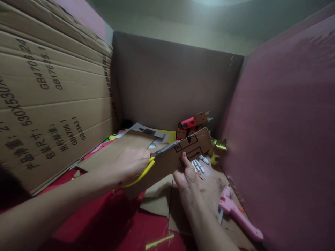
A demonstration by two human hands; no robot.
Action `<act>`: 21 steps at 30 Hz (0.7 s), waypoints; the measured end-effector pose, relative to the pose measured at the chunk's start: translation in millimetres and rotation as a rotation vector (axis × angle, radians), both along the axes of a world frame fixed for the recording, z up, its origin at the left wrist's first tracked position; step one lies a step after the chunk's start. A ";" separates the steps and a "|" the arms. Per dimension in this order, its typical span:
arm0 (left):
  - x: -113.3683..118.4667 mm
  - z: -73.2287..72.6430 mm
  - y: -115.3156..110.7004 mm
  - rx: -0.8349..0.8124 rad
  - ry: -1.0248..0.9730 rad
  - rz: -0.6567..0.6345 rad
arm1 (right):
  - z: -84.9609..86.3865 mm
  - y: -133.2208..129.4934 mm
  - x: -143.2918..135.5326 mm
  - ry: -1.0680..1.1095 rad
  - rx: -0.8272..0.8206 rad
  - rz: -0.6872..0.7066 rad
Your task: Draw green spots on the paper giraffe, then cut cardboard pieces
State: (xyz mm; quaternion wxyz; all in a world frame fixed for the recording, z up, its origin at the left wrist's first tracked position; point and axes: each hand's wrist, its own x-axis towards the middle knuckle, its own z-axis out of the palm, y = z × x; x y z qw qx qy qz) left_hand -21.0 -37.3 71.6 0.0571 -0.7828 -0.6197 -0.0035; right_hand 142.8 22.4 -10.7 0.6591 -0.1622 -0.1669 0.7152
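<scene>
Yellow-handled scissors (138,177) are gripped in my left hand (134,164), their metal blades pointing right along the upper edge of a cardboard piece (167,162). The blades are at the cardboard near its printed box symbols. My right hand (187,174) holds that same piece from below, thumb on its front face and the other fingers mostly hidden behind it. The cardboard is tilted, its torn right end higher than its left.
A pink glue gun (239,212) lies at the right. White markers (198,165) and a yellow-green cup figure (216,153) are behind my right hand. A red and brown cardboard figure (190,122) stands at the back. Large cardboard (52,90) leans left; a pink wall rises right.
</scene>
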 end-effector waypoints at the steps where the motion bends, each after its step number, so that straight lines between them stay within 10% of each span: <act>1: 1.2 2.0 -0.7 -0.010 0.032 0.018 | -1.1 0.5 0.2 -0.019 0.020 0.005; 14: 1.2 5.0 -5.2 0.038 0.145 0.019 | -8.8 7.3 -4.8 -0.028 0.024 -0.014; 21: 6.6 22.3 -6.5 -0.051 -0.121 0.007 | -9.8 4.2 -0.4 -0.037 0.003 0.074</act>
